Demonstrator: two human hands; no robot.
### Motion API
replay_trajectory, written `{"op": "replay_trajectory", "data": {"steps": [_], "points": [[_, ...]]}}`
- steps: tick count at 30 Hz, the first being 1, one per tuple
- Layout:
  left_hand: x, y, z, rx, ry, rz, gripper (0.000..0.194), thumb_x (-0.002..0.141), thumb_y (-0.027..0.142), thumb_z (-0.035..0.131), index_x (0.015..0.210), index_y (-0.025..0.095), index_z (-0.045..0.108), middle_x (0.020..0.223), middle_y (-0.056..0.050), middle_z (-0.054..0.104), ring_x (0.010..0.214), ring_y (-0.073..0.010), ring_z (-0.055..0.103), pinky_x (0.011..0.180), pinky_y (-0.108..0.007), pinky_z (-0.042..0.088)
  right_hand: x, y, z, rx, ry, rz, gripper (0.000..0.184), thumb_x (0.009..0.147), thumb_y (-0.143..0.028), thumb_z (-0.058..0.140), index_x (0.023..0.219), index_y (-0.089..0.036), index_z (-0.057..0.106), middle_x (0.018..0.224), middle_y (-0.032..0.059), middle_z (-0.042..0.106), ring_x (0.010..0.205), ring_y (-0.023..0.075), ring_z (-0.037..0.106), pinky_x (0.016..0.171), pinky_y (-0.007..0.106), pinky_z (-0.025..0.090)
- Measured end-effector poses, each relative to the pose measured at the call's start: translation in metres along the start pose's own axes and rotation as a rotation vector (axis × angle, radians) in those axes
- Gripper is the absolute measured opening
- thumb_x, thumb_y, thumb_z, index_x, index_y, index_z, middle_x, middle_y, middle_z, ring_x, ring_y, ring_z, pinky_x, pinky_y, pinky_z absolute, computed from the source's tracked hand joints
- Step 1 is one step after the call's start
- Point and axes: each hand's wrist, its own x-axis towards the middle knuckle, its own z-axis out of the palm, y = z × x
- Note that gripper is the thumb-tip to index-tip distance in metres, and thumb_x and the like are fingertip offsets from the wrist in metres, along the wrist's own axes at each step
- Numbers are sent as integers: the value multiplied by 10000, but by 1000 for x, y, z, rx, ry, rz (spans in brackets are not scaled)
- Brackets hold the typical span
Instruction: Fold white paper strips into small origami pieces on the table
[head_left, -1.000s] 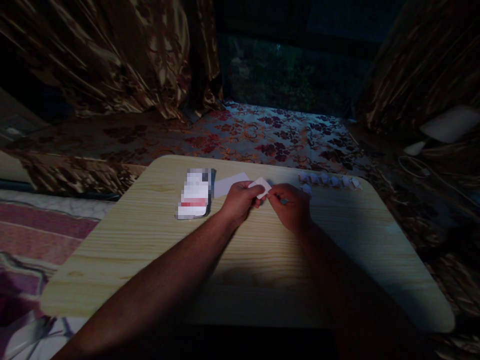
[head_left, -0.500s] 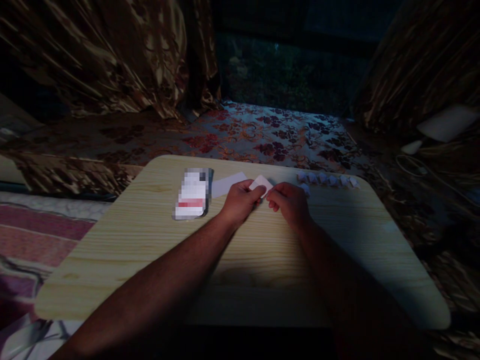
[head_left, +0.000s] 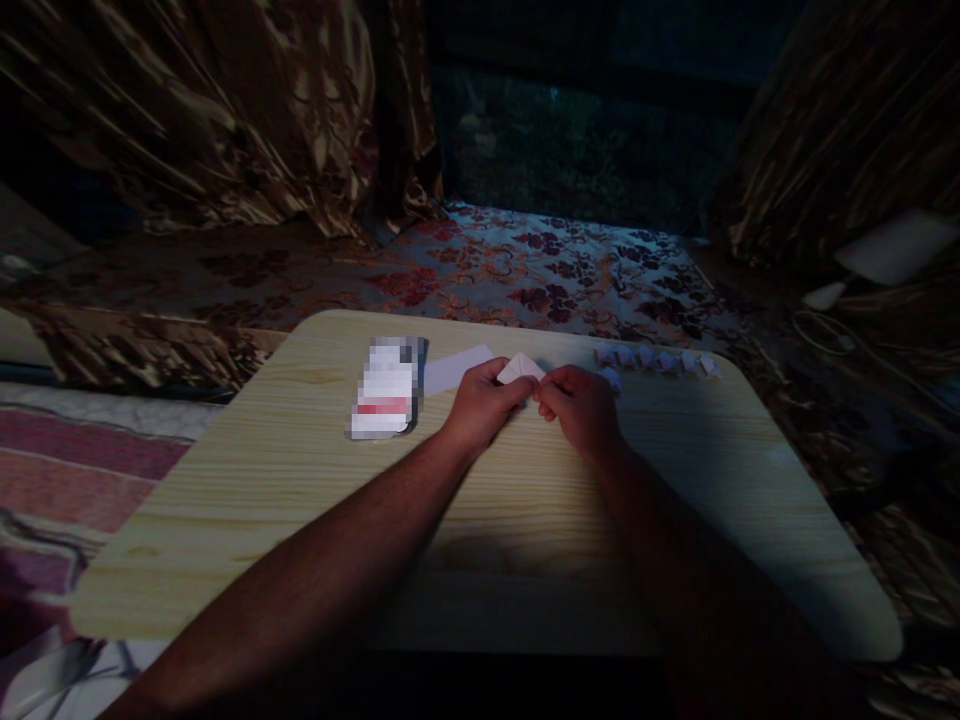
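Observation:
A small folded piece of white paper (head_left: pixel 519 367) is pinched between both my hands above the far middle of a light wooden table (head_left: pixel 300 500). My left hand (head_left: pixel 484 405) grips its left side with thumb and fingers closed. My right hand (head_left: pixel 581 408) pinches its right edge, fingers curled. Much of the paper is hidden behind my fingers.
A flat white sheet (head_left: pixel 455 369) lies just left of my hands, beside a blurred white and red packet (head_left: pixel 386 388). A row of several small folded paper pieces (head_left: pixel 656 360) lines the far right of the table. Floral bedding (head_left: pixel 555 270) and curtains (head_left: pixel 225 110) surround it.
My right hand has moved in closer to the left, and the folded paper now shows less between my fingers. The camera view has shifted slightly.

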Motion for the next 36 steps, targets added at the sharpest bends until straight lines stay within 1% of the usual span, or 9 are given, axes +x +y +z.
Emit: {"op": "replay_trajectory", "data": {"steps": [7,12,17,24,28,32,36], "points": [[-2,5,1,-14,21,10,237,718,351,721,826,142,699,699,-14,651,543,-94,498,514,-233,368,0,2,0,27,16,-25,82,717,-260,615,666,-206,649,562,-19,654,484,129,579,492,243,452],[-2,5,1,0,23,-10,259,711,362,721,828,131,699,667,-11,635,525,-92,484,500,-232,353,0,3,-1,33,1,-12,74,723,-260,628,676,-208,654,547,-27,641,485,128,577,501,246,448],[-2,4,0,53,33,-33,253,724,380,705,797,137,693,619,6,610,513,-90,465,489,-221,325,0,3,-1,90,-2,23,98,719,-280,691,707,-188,660,527,-31,627,477,120,562,504,239,445],[-3,7,0,129,27,-22,255,727,373,706,812,134,725,618,3,620,520,-91,464,500,-218,337,1,5,0,102,6,34,108,716,-265,691,672,-182,638,504,-39,607,459,105,540,490,224,419],[-4,7,1,132,33,-26,247,712,367,710,800,136,727,621,2,630,526,-99,479,502,-221,343,0,2,-1,85,11,40,102,707,-263,676,658,-182,637,499,-41,600,457,109,536,493,231,422],[-5,8,2,116,32,-23,228,715,360,707,784,143,715,612,9,616,519,-93,465,497,-218,338,-1,0,-1,55,9,47,110,708,-259,660,636,-181,632,485,-43,586,433,99,500,460,225,387],[-5,8,2,104,40,-35,224,699,354,716,767,140,709,597,10,602,508,-93,455,488,-223,328,0,2,-1,63,7,36,119,711,-255,648,618,-184,627,485,-39,581,455,107,522,482,230,403]]}}
